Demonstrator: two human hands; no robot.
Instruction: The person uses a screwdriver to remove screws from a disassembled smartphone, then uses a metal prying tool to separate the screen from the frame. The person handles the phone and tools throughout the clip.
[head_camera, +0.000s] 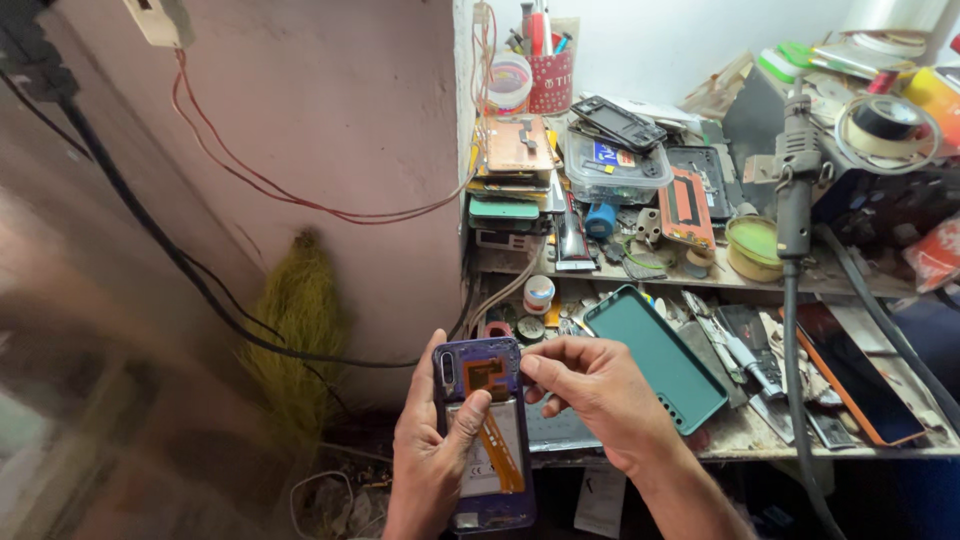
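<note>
My left hand (432, 462) holds an opened phone (487, 432) with a purple frame, its back cover off. The silver battery and orange flex cables inside are showing. My left thumb lies across the middle of the phone. My right hand (592, 388) is at the phone's upper right corner, thumb and forefinger pinched together there. Whether they grip a small part, I cannot tell. Both hands hover in front of the cluttered workbench (760, 440), near its left end.
A teal phone case (655, 355) lies on the bench beside my right hand. An orange-edged phone (860, 375) lies further right, with tools between. A hot-air tool (795, 190) and its hose hang at right. Stacked phone parts fill the shelf (640, 275). Red and black wires cross the left wall.
</note>
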